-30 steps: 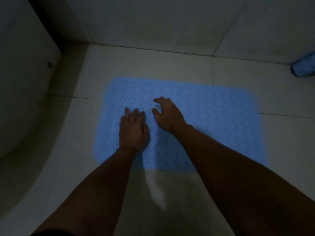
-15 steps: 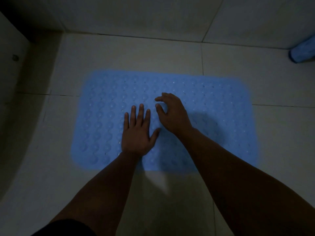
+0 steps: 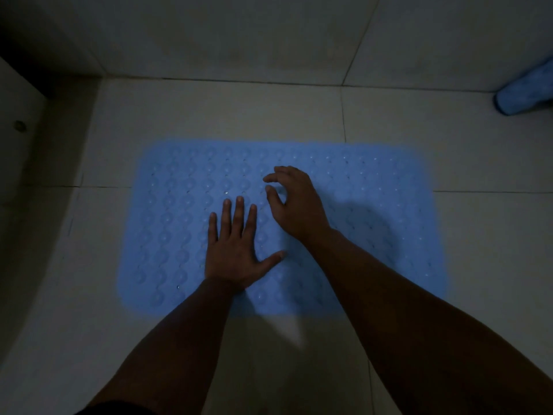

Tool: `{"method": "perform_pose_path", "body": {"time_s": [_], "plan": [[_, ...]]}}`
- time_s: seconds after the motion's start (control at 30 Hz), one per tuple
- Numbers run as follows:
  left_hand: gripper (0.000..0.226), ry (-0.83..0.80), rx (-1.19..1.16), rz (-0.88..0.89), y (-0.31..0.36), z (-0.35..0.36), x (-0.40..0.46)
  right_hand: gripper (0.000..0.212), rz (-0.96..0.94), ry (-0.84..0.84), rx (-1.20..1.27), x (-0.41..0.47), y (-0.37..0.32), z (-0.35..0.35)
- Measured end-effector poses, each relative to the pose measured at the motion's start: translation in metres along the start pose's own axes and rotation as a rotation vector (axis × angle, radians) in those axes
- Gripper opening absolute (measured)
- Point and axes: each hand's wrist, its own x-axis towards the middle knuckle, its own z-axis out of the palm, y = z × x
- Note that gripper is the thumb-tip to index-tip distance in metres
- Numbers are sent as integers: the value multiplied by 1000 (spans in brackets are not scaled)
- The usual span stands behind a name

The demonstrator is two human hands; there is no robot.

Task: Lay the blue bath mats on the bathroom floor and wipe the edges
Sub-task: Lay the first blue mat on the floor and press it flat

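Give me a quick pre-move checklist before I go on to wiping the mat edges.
1. Blue bath mat flat on the floor tiles: ok.
2. Left hand flat on the mat, fingers straight: ok.
3. Right hand empty, fingers loosely curled above the mat: ok.
4. Wiping cloth in hand: not ok; neither holds one.
5. Blue object at the far right, cloth or second mat: cannot tell.
6. Mat edges lifted anywhere: cannot tell, too dark.

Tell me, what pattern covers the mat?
Rows of round raised bumps on the light blue mat, head view.

Bare forearms, dark sleeve (image 3: 119, 410) edge.
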Motion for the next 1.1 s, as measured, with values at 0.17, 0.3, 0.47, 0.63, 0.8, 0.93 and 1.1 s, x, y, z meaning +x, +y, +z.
{"method": "perform_pose_path", "body": {"time_s": [0.17,0.3,0.47,0.63,0.8,0.93,1.1], "plan": [[76,-68,-210,4,-9,-27,10,26,69,-65,-44,-4,-12,-17],[45,171,-224,-33,-24,-43,21,37,96,-190,-145,-27,-13,-10],[35,193,-112,-74,-25,-45,19,66,62,-392,-445,-76,-5,32],[46,235,-35,-58,-24,-35,13,82,46,-303,-583,-90,3,56],[53,203,-26,-37,-29,-29,14,82,23,-249,-579,-92,4,60],[53,201,-54,-45,-30,-24,18,79,25,-256,-589,-90,5,59],[52,188,-87,-68,-27,-20,19,81,28,-284,-609,-88,5,59]]}}
